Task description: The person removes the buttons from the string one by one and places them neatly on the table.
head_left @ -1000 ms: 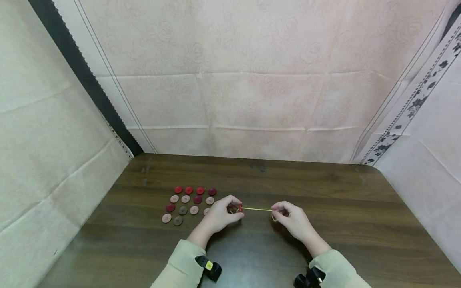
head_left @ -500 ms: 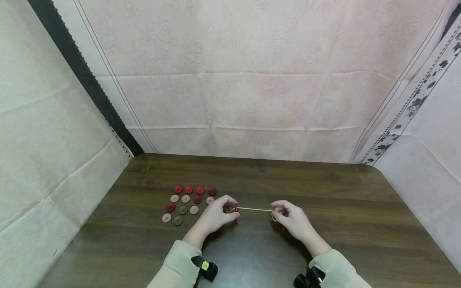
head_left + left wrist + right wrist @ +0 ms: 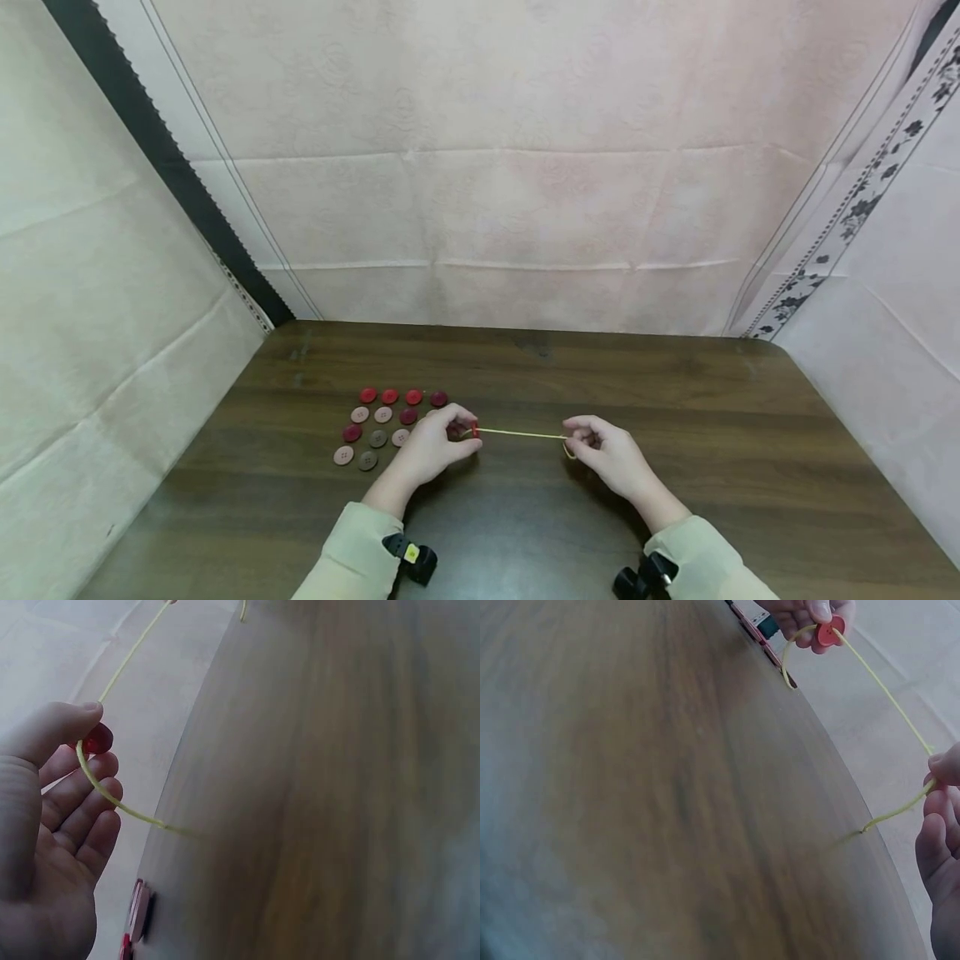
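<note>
Between thumb and fingers, my left hand (image 3: pixel 429 452) pinches a red button (image 3: pixel 830 631) threaded on a yellow string (image 3: pixel 521 433). In the left wrist view the same button (image 3: pixel 99 739) sits by the fingertips, and a loose string tail (image 3: pixel 124 808) curves below it. My right hand (image 3: pixel 613 460) pinches the string off to the right, with a short end (image 3: pixel 896 814) hanging from its fingers. The stretch of string between both hands runs straight and taut above the table. Part of the button is hidden by my left fingers in the head view.
Rows of loose buttons lie left of my left hand on the brown wooden table (image 3: pixel 600 375): red (image 3: pixel 390 396), dark red (image 3: pixel 352 432), pink (image 3: pixel 360 414) and grey-green (image 3: pixel 367 461). My left hand covers part of this group. Pale cloth (image 3: pixel 510 208) hangs behind the table.
My left hand has moved left with the red button, so the straight stretch of string between the hands has grown longer. My right hand has stayed nearly still, gripping the string.
</note>
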Available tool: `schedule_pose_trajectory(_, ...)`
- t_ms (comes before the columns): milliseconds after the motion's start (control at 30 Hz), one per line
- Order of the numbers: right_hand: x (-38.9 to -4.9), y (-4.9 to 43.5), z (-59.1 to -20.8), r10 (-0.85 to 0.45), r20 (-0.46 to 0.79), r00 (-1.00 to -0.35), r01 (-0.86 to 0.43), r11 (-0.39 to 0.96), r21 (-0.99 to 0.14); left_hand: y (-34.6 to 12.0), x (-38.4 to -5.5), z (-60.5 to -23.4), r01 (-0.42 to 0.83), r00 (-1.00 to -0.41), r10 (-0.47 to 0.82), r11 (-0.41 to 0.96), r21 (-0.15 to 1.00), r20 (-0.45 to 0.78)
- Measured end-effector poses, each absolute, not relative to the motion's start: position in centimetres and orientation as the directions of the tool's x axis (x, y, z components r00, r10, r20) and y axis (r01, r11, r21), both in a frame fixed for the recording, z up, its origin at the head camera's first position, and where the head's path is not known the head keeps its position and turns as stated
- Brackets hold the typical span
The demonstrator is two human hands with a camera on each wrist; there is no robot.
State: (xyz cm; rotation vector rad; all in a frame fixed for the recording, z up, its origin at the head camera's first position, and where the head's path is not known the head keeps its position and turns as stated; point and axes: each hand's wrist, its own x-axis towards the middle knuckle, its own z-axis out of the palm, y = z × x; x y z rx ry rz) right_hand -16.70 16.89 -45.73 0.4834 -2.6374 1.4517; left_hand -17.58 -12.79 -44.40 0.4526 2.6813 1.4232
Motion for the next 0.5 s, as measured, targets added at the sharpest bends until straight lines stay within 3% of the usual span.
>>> schedule_pose_trajectory(500, -16.87, 16.92, -45.97, -0.244, 0.227, -0.943, -0.323, 0.503, -0.802, -13.7, -17.33, -43.9, 0.159, -0.98, 0.195, 0.618, 0.77, 0.045)
